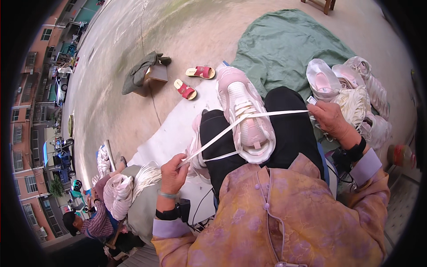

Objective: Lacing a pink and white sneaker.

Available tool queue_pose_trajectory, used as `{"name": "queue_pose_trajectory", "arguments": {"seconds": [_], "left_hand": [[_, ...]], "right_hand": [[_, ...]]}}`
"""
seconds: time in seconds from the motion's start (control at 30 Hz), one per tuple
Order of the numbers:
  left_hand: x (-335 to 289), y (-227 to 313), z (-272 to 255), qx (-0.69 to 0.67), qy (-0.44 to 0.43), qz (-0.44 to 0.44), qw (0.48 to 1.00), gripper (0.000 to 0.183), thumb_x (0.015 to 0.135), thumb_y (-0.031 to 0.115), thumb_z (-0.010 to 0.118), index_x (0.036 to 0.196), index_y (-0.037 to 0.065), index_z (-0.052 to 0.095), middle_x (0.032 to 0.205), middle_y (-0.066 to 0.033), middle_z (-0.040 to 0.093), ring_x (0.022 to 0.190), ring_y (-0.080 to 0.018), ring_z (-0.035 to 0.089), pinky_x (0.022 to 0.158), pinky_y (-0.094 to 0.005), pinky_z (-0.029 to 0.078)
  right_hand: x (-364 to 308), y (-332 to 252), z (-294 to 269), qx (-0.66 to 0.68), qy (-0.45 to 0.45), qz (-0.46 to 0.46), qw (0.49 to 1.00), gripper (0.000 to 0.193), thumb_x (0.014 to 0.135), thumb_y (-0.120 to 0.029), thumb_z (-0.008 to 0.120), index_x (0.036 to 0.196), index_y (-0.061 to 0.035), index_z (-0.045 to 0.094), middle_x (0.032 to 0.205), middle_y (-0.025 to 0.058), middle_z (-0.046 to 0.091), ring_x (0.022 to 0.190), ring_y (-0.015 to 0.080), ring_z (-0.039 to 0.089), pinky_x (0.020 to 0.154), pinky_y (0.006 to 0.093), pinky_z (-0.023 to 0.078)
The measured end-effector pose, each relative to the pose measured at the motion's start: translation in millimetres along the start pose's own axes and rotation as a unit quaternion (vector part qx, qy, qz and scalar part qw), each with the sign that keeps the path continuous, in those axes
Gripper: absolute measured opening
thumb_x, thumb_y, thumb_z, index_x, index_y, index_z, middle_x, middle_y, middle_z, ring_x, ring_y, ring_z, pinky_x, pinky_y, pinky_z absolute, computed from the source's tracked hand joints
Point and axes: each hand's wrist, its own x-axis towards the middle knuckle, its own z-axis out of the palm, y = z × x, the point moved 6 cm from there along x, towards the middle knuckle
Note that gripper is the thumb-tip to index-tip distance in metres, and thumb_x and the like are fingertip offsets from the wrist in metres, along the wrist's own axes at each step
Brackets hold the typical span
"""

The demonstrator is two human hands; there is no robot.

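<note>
A pink and white sneaker rests on my lap between my black-trousered thighs, its toe pointing away and its heel opening toward me. White shoelace runs from its eyelets out to both sides, drawn taut. My left hand pinches one length at the lower left. Out to the right, my right hand is closed on the other length, beside a pile of sneakers. A loose strand of lace also crosses near the shoe's heel on the left.
Pink and white sneakers and bundled white laces lie at right by a green cloth. Red slippers and a cloth-draped box are ahead. At left, another person sits near more sneakers and laces.
</note>
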Motion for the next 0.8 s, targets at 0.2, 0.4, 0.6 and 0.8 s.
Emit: {"name": "queue_pose_trajectory", "arguments": {"seconds": [0.2, 0.4, 0.6, 0.8], "left_hand": [[-47.9, -27.7, -42.4, 0.273, 0.128, 0.123, 0.945, 0.015, 0.082, 0.004, 0.059, 0.096, 0.002, 0.060, 0.076, -0.0146, 0.063, 0.062, -0.0322, 0.060, 0.054, -0.0377, 0.048], [-97.6, -85.7, -106.3, 0.396, 0.166, 0.076, 0.900, 0.010, 0.087, 0.009, 0.055, 0.090, 0.001, 0.061, 0.072, -0.0159, 0.061, 0.061, -0.0328, 0.060, 0.052, -0.0385, 0.046], [-100.9, -125.3, -166.7, 0.308, 0.313, -0.026, 0.898, 0.024, 0.092, 0.019, 0.050, 0.076, 0.002, 0.052, 0.055, -0.0087, 0.048, 0.045, -0.0173, 0.051, 0.043, -0.0343, 0.040], [-39.7, -84.2, -0.9, -0.442, 0.125, -0.328, 0.826, 0.028, 0.093, 0.031, 0.049, 0.080, 0.007, 0.051, 0.053, -0.0010, 0.046, 0.035, -0.0067, 0.032, 0.033, -0.0219, 0.027]], "right_hand": [[-90.4, 92.3, -39.9, -0.039, 0.009, 0.156, 0.987, 0.017, 0.083, -0.001, 0.055, 0.100, -0.0033, 0.056, 0.081, 0.0148, 0.058, 0.071, 0.0330, 0.059, 0.059, 0.0384, 0.046], [-185.2, 186.8, -112.9, -0.182, 0.027, 0.242, 0.953, 0.018, 0.089, -0.007, 0.052, 0.105, -0.0032, 0.058, 0.092, 0.0172, 0.062, 0.084, 0.0324, 0.062, 0.070, 0.0361, 0.048], [-200.7, 224.7, -141.5, -0.117, 0.194, 0.384, 0.895, 0.021, 0.093, -0.020, 0.051, 0.094, -0.0015, 0.062, 0.070, 0.0051, 0.060, 0.062, 0.0144, 0.058, 0.055, 0.0265, 0.045], [-117.9, 63.0, 20.6, 0.538, 0.008, 0.543, 0.645, 0.026, 0.093, -0.030, 0.048, 0.081, -0.0073, 0.054, 0.051, -0.0022, 0.044, 0.035, 0.0060, 0.033, 0.035, 0.0220, 0.033]]}}
